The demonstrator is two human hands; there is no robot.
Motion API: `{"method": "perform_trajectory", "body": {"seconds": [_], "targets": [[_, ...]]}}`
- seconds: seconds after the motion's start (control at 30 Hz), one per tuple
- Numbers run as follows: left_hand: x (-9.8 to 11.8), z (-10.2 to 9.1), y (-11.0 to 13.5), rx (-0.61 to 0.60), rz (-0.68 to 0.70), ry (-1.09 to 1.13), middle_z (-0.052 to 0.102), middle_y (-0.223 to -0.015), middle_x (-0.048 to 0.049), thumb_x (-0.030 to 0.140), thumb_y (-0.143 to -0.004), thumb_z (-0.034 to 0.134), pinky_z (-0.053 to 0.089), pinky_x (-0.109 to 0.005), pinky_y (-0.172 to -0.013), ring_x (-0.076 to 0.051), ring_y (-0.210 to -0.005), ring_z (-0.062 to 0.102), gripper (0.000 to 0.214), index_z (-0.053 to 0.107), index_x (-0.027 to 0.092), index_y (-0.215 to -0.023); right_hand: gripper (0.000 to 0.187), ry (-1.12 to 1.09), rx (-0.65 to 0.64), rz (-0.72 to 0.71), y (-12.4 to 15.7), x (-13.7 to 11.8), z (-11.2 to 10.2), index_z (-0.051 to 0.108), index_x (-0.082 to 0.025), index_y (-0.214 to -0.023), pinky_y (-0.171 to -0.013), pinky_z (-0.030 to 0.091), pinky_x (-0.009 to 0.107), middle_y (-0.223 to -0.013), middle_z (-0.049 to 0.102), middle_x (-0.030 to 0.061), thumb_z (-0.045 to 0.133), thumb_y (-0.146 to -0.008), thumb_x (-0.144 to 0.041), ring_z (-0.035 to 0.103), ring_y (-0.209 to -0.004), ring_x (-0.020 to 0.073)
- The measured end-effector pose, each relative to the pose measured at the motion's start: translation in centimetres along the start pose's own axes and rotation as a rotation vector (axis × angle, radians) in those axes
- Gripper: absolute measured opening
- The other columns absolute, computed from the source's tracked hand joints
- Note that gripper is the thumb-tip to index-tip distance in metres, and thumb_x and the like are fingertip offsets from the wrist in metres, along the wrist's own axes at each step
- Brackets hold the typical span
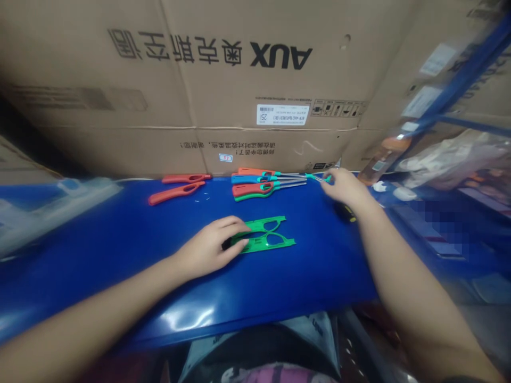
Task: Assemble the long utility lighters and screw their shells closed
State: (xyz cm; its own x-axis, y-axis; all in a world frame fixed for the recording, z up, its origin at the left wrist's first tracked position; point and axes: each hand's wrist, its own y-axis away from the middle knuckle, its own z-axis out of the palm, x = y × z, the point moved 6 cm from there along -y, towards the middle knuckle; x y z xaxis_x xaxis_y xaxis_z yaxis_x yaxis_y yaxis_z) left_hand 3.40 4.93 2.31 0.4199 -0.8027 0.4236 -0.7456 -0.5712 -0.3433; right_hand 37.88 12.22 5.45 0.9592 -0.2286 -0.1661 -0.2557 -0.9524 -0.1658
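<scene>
My left hand (213,244) rests on the blue table (120,255), its fingers curled over the near end of two green plastic handle shells (268,234) lying side by side. My right hand (345,187) reaches to the back right and pinches a small teal part (315,177) at the tip of a lighter's metal rod. Several assembled stick lighters (259,185) in orange, blue, red and green lie in a stack just left of that hand.
Two red-orange handle shells (181,187) lie at the back middle. A large AUX cardboard box (223,80) walls the back. A white and blue object (59,202) sits at left. Bags and a blue rack (459,159) crowd the right.
</scene>
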Motion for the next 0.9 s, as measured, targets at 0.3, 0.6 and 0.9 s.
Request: {"method": "perform_trajectory", "body": {"seconds": [0.3, 0.6, 0.9], "targets": [[-0.2, 1.6, 0.3, -0.115, 0.101, -0.086, 0.063, -0.143, -0.0075, 0.038, -0.101, 0.055, 0.048, -0.046, -0.115, -0.024, -0.133, 0.059, 0.041, 0.063, 0.023, -0.138, 0.037, 0.089, -0.074, 0.485, -1.7, 9.0, 1.5, 0.071, -0.011, -0.109, -0.083, 0.056, 0.044, -0.109, 0.070, 0.0261, 0.075, -0.077, -0.029, 0.070, -0.105, 0.0366], [-0.8, 0.7, 0.3, -0.054, 0.074, -0.090, 0.070, -0.132, -0.0102, 0.038, -0.096, 0.061, 0.053, -0.045, -0.111, -0.026, -0.122, 0.068, 0.038, 0.072, 0.018, -0.126, 0.029, -0.031, 0.015, 0.369, -1.8, 7.7, 0.3, 0.067, -0.010, -0.100, -0.073, 0.052, 0.038, -0.092, 0.070, 0.0231, 0.063, -0.081, -0.032, 0.070, -0.091, 0.0337], [-1.4, 0.7, 0.2, 0.006, 0.033, -0.052, 0.073, -0.126, -0.0111, 0.042, -0.093, 0.066, 0.059, -0.041, -0.103, -0.026, -0.116, 0.071, 0.037, 0.076, 0.018, -0.119, 0.007, -0.344, -0.184, -0.159, 0.5, -0.5, 0.3, 0.057, -0.022, -0.086, -0.068, 0.046, 0.028, -0.080, 0.065, 0.0029, 0.054, -0.080, -0.023, 0.059, -0.073, 0.0184]]}}
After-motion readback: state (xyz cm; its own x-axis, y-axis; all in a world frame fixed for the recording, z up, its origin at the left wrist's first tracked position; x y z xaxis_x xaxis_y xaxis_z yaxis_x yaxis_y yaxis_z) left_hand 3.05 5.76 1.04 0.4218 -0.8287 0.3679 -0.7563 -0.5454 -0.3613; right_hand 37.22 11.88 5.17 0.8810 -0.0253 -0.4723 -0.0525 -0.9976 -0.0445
